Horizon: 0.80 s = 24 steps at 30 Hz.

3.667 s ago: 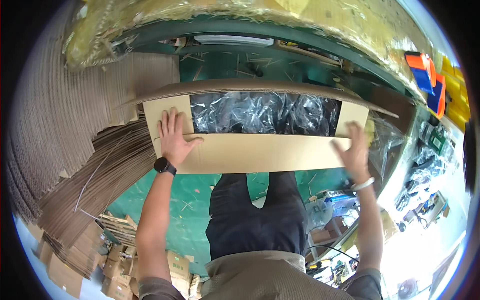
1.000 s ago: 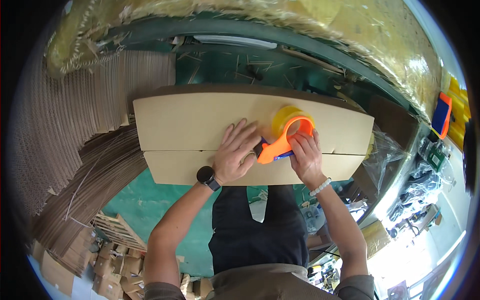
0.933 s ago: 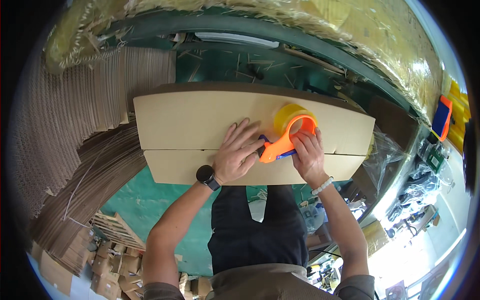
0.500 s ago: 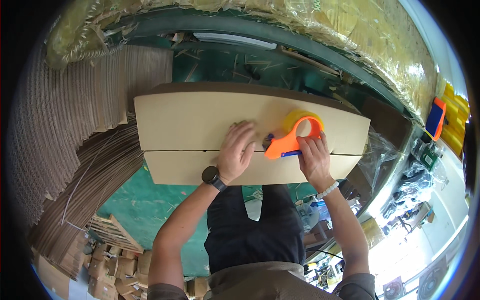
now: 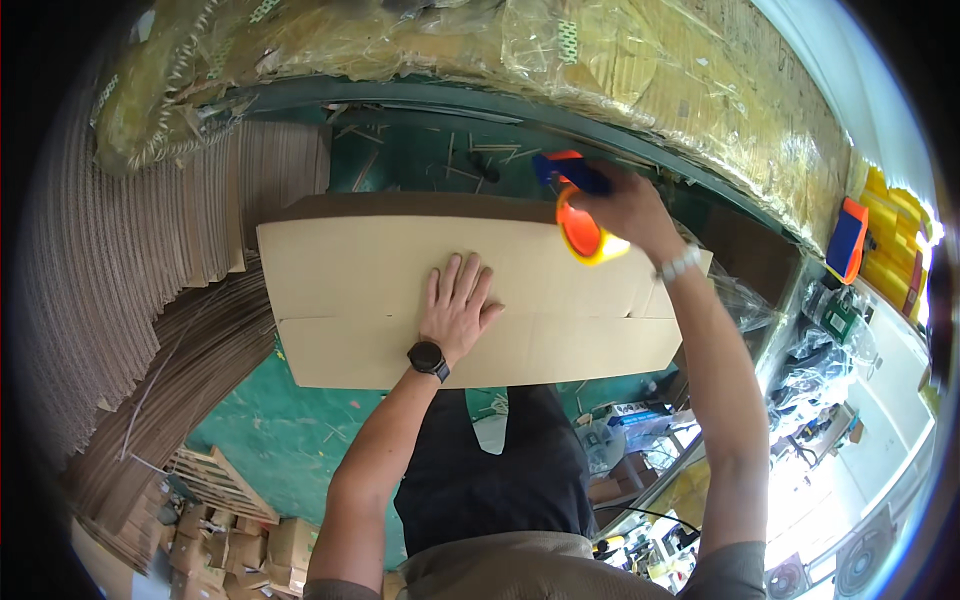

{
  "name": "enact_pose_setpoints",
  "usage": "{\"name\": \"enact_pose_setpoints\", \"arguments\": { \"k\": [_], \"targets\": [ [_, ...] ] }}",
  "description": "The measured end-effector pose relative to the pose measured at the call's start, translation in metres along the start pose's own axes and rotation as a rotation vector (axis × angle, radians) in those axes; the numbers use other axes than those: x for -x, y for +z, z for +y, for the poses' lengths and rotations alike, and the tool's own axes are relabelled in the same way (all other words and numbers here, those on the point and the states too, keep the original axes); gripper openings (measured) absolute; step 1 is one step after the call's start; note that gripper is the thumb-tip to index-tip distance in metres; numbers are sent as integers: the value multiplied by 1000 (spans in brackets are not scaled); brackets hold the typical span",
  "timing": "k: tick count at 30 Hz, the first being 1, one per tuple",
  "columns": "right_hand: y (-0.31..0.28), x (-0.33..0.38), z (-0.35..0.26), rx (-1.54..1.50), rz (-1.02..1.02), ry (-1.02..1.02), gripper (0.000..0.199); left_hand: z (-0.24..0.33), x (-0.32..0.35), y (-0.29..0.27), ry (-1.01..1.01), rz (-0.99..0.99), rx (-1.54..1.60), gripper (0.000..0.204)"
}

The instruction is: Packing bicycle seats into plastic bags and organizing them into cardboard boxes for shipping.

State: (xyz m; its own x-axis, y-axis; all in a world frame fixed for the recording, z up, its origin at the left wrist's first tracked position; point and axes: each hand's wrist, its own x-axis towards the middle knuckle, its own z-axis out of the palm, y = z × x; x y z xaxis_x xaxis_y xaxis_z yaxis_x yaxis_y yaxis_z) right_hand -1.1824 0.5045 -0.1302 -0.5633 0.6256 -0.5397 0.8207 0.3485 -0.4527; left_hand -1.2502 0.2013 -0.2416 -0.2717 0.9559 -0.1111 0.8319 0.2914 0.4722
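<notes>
A brown cardboard box (image 5: 350, 265) lies in front of me, its two top flaps meeting along a lengthwise seam. Flat on it, close to its middle, rests my left hand (image 5: 457, 315), fingers spread across the seam. My right hand (image 5: 632, 205) is wrapped round the blue handle of an orange tape dispenser (image 5: 582, 230) with a yellow roll, over the box's far right edge. Motion blurs the dispenser a little. Whether tape covers the seam I cannot tell.
Flattened cardboard sheets (image 5: 190, 215) are stacked high at the left. Film-wrapped goods (image 5: 660, 60) run along the far side. On the right is a second orange-and-blue dispenser (image 5: 848, 240). A wooden pallet (image 5: 220, 482) and cartons (image 5: 290, 548) stand at lower left.
My right hand has lifted the tape dispenser off the seam and moved it away to the far edge, turning it over. My left hand has flattened onto the box. The seam looks fainter.
</notes>
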Motion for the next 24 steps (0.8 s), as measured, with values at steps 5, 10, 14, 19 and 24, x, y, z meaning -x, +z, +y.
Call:
{"name": "enact_pose_setpoints", "arguments": {
  "k": [5, 10, 14, 19, 24],
  "targets": [
    [19, -70, -5, 16, -337, 205, 42, 3, 6, 5, -6, 46, -37, 58],
    [33, -108, -18, -106, -662, 390, 23, 2, 3, 11, 6, 72, -87, 56],
    [42, -118, -13, -217, -825, 488, 18, 4, 8, 12, 0, 24, -72, 54],
    [35, -115, -14, -119, -865, 525, 21, 5, 11, 20, 27, 95, -92, 53],
    [5, -67, -29, 45, -796, 432, 34, 6, 21, 22, -13, 51, -96, 51]
  ]
}}
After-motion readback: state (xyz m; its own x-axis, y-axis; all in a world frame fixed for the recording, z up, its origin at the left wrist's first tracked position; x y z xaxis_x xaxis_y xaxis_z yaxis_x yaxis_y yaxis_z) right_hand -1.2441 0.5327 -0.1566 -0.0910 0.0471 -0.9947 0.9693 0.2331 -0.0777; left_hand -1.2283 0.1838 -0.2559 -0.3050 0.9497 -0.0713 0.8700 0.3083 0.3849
